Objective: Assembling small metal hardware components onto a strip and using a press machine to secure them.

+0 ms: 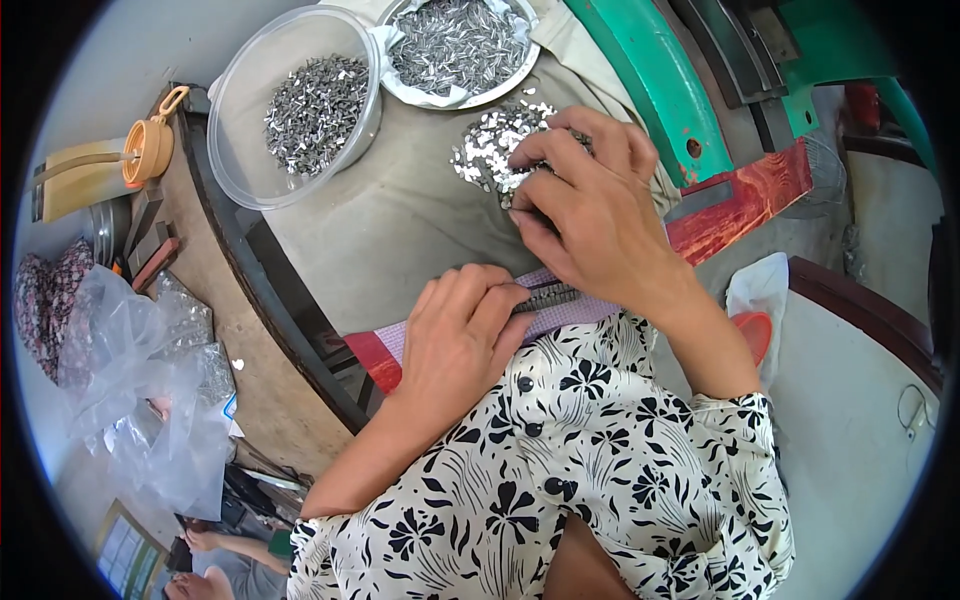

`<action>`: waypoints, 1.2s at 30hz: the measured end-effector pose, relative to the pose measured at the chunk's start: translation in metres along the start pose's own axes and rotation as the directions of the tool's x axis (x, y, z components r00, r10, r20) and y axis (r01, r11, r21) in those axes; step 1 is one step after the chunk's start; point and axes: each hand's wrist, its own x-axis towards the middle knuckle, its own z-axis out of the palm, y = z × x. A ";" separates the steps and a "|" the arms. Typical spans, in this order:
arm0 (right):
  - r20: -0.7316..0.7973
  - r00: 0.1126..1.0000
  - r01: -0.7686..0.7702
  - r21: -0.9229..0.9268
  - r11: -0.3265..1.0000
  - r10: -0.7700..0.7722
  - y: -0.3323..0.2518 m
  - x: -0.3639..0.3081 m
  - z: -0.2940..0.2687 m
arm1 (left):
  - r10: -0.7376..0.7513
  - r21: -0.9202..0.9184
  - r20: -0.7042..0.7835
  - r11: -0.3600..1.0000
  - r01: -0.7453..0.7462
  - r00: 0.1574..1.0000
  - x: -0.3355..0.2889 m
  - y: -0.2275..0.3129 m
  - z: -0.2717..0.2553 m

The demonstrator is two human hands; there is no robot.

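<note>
At the far left we see clear plastic bags point(130, 345) bunched on the brown wooden bench point(285, 385), then one orange plastic ring-shaped piece point(148, 152) and one clear round plastic tub point(240, 110) holding small dark-grey metal bits point(318, 115). Next comes the left hand point(455, 325), its grip narrow, thumb and forefinger at the left end of one slim dark-grey ridged row point(553, 297); we cannot tell whether it pinches the row or only steadies it. Above stands one shallow round bowl lined with white plastic point(522, 78), full of slender silvery metal slivers point(455, 45). To its lower right, one loose heap of shiny flat metal chips point(490, 150) lies on a grey-green cloth point(370, 240), while the row lies nearer the body, on a purple checked cloth point(580, 317). The right hand point(600, 195) curls over the heap's right side, its grip narrow; its fingertips are partly hidden, so we cannot tell whether it holds a chip. Rightmost is one green painted metal frame point(655, 85). We count two hands, one row and one heap; bits, slivers and chips are too many to count. We judge the row to be the part done, and the heap, unsorted, to be what is left; how much of the row the left hand covers we cannot tell.
</note>
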 end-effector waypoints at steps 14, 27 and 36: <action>0.057 0.996 -0.064 -0.049 0.997 0.066 -0.016 -0.057 -0.033 | 0.043 0.047 -0.021 0.998 -0.042 0.999 0.007 0.006 0.011; -0.054 0.994 0.086 -0.083 0.993 -0.091 0.002 0.006 0.006 | -0.100 -0.011 -0.134 0.995 0.099 0.986 0.006 -0.006 -0.011; 0.028 0.998 -0.053 -0.055 0.997 0.055 0.008 -0.024 -0.023 | -0.096 -0.022 -0.163 0.995 0.094 0.982 0.012 -0.009 -0.012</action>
